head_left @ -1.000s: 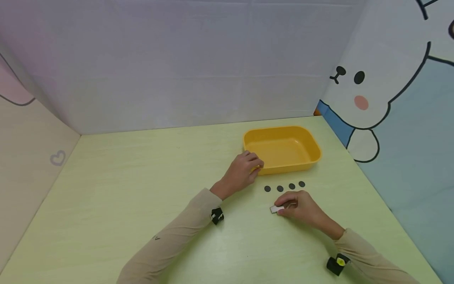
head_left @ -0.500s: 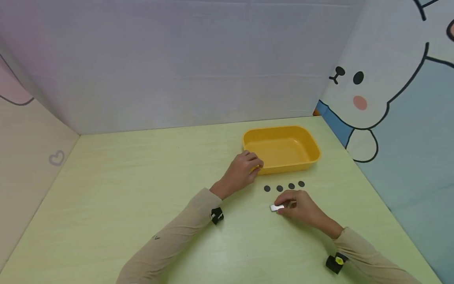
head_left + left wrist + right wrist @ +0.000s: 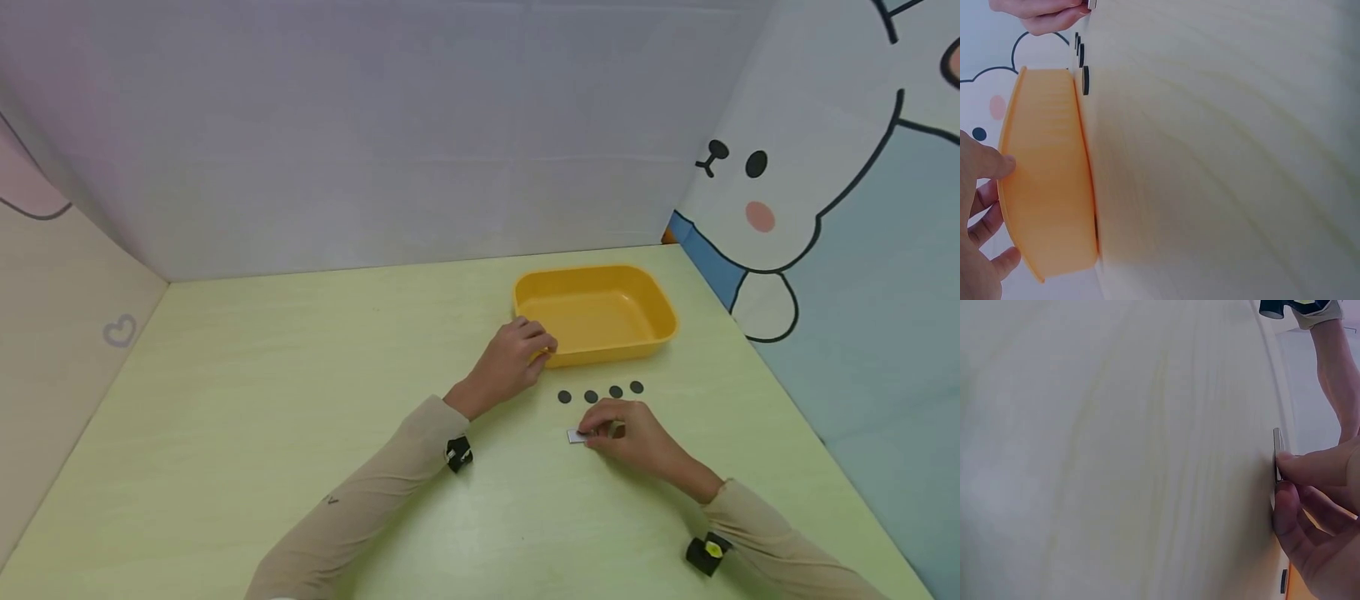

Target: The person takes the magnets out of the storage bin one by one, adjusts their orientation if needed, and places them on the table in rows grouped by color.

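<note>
My left hand (image 3: 508, 360) holds the near left corner of a yellow plastic tray (image 3: 596, 321). In the left wrist view its thumb and fingers curl over the rim of the tray (image 3: 1050, 169). Right of it, my right hand (image 3: 636, 437) pinches a small flat rectangular piece (image 3: 574, 437), whitish on top, between thumb and fingertips. Seen from the right wrist, the thin piece (image 3: 1276, 450) lies right at the table surface. Part of it is hidden under the fingers. Several flat black discs (image 3: 591, 397) lie in a row between the tray and this hand.
The pale green table (image 3: 300, 375) runs back to a white wall cloth (image 3: 360, 150). A side panel with a cartoon drawing (image 3: 757, 217) borders the right edge. Plain panel (image 3: 67, 358) with a heart stands at the left.
The right hand has shifted slightly forward and left with the small rectangular piece, which now lies flatter to the table. The left hand, tray and discs keep their places.
</note>
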Motion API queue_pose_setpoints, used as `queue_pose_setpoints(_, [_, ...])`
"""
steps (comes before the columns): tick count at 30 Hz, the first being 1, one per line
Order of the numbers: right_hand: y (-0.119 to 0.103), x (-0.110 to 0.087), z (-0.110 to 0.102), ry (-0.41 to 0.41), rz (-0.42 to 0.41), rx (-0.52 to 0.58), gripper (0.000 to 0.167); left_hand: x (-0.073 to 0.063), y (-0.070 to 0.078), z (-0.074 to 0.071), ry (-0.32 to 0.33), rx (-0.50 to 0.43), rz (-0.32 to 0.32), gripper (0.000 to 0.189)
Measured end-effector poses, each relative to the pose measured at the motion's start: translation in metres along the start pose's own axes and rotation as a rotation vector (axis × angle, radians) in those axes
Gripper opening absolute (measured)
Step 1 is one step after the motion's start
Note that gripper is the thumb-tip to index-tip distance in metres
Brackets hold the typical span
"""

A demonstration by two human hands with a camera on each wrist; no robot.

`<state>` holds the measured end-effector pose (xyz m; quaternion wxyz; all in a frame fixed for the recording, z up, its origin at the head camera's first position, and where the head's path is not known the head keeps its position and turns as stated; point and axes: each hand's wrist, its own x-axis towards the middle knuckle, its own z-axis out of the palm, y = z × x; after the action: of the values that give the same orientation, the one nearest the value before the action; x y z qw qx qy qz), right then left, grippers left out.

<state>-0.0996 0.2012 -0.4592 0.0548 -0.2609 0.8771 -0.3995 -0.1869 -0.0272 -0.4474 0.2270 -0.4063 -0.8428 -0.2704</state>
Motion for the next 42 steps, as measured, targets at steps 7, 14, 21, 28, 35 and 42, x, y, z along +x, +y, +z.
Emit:
queue_pose_setpoints(7, [-0.001,0.000,0.001,0.001,0.023,-0.007,0.018,0.000,0.000,-0.001,-0.007,-0.001,0.015,0.004])
queue_pose_setpoints(14, [-0.009,0.002,-0.004,0.023,0.033,-0.050,0.017,0.000,-0.001,-0.001,0.008,0.009,0.022,0.004])
queue_pose_setpoints(21, [-0.016,0.011,-0.023,0.037,0.040,-0.042,0.015,-0.001,-0.004,0.003,0.029,0.006,0.043,0.006])
queue_pose_setpoints(28, [-0.019,0.018,-0.036,0.032,0.051,-0.045,0.013,-0.003,-0.003,0.003,0.025,0.006,0.050,0.006])
queue_pose_setpoints(35, [-0.019,0.026,-0.051,0.009,0.085,0.020,0.015,-0.006,-0.003,0.005,0.014,0.015,0.045,0.005])
queue_pose_setpoints(42, [-0.022,0.039,-0.066,0.018,0.138,0.059,0.013,-0.004,-0.004,0.002,0.027,-0.002,0.048,0.005])
